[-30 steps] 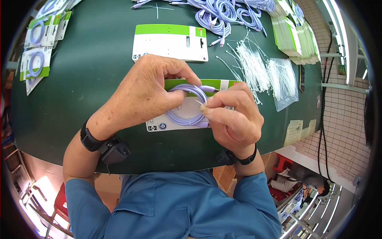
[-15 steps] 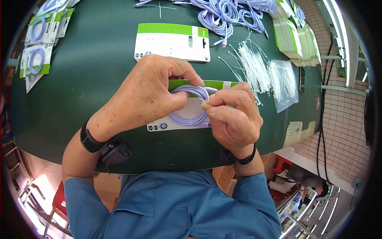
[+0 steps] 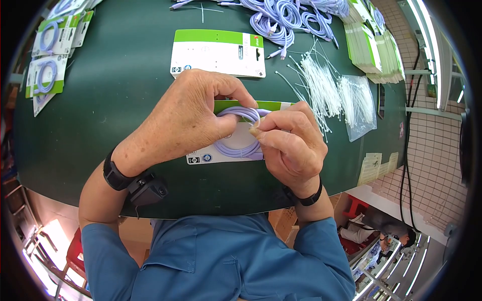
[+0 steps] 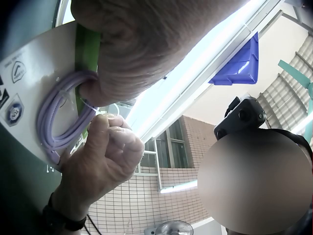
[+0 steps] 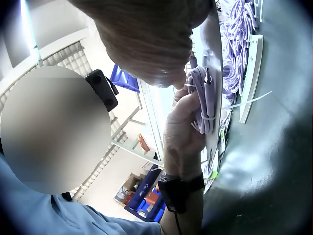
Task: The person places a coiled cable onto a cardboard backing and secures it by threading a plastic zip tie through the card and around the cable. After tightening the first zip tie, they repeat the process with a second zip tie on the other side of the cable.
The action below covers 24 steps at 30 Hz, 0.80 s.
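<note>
A coiled lilac cable (image 3: 232, 152) lies against a green-and-white packaging card (image 3: 226, 159) in front of the torso. My left hand (image 3: 188, 115) holds coil and card together, its thumb inside the ring and its index finger at the upper edge. Between thumb and index finger, my right hand (image 3: 297, 143) pinches a thin white cable tie (image 3: 258, 116), which loops around the coil's right side. In the right wrist view, a tail of white cable tie (image 5: 248, 101) sticks out behind the card. The left wrist view shows the right fingertips close beside the coil (image 4: 46, 117).
Beyond the hands lies another backing card (image 3: 216, 55). Loose white cable ties (image 3: 319, 83) and a clear bag of ties (image 3: 359, 108) are to the right. Lilac cables (image 3: 273, 20) heap at the back, card stacks (image 3: 361, 47) back right, carded cables (image 3: 45, 78) on the left.
My right fingertips have moved slightly left, in against the coil, and the tie shows as a small loop there. My left hand keeps its hold; card and coil have barely shifted.
</note>
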Each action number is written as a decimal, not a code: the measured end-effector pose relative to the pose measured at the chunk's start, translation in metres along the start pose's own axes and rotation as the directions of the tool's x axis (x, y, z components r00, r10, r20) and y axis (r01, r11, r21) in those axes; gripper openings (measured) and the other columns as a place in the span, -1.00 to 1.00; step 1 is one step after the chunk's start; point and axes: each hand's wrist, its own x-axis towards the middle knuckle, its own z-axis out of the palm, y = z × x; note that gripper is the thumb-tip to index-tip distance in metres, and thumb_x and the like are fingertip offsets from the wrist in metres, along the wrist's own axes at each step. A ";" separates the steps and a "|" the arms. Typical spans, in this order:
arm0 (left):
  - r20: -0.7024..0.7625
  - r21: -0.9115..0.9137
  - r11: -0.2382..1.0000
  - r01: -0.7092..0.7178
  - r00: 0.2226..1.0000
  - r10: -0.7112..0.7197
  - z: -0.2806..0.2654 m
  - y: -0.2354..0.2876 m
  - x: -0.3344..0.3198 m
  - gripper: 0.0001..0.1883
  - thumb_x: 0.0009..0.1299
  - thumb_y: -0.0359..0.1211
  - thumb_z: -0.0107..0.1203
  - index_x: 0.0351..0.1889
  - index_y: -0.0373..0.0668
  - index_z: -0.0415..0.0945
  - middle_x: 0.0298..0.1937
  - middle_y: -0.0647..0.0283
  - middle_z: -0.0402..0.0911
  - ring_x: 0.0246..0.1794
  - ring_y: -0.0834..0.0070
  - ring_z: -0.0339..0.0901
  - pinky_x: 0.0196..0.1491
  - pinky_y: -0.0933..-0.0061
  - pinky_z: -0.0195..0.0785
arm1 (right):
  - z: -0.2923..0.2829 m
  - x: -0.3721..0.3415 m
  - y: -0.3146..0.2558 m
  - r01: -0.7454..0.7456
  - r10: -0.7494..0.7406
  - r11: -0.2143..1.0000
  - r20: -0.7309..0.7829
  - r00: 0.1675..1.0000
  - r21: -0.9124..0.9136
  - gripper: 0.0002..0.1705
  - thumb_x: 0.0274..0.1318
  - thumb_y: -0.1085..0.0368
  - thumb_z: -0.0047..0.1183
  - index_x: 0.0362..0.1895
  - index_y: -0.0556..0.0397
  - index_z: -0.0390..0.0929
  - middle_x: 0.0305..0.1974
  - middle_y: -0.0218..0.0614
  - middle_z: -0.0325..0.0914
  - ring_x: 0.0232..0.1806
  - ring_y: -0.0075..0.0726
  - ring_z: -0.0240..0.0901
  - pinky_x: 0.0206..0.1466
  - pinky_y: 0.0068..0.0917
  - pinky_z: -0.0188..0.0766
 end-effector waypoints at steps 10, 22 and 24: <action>0.012 0.004 1.000 0.008 1.000 -0.008 0.000 0.000 0.000 -0.70 0.19 -0.61 0.16 -0.12 -0.34 0.76 -0.15 0.21 0.80 -0.10 0.56 0.73 0.09 0.49 0.64 | 0.001 0.000 0.001 -0.011 0.011 1.000 0.002 1.000 0.009 -0.66 -0.05 0.63 0.43 -0.26 -0.02 0.63 -0.27 -0.33 0.68 -0.34 -0.30 0.50 -0.34 -0.45 0.44; -0.024 -0.043 0.996 -0.077 0.997 0.076 0.005 -0.010 0.003 -0.71 0.19 -0.53 0.15 -0.15 -0.35 0.77 -0.26 0.07 0.81 -0.26 0.42 0.74 -0.09 0.41 0.61 | 0.004 0.002 0.000 0.022 -0.020 0.998 0.035 0.999 -0.056 -0.65 -0.19 0.63 0.44 -0.28 0.00 0.69 -0.27 -0.36 0.69 -0.40 -0.28 0.44 -0.40 -0.44 0.38; -0.017 -0.062 0.996 -0.070 0.997 0.069 0.006 -0.012 0.003 -0.71 0.20 -0.53 0.15 -0.14 -0.35 0.77 -0.26 0.07 0.80 -0.27 0.43 0.73 -0.10 0.42 0.61 | 0.004 0.003 -0.001 0.054 -0.048 0.993 0.063 0.997 -0.101 -0.64 -0.25 0.61 0.45 -0.29 0.01 0.71 -0.27 -0.38 0.69 -0.42 -0.28 0.42 -0.43 -0.43 0.35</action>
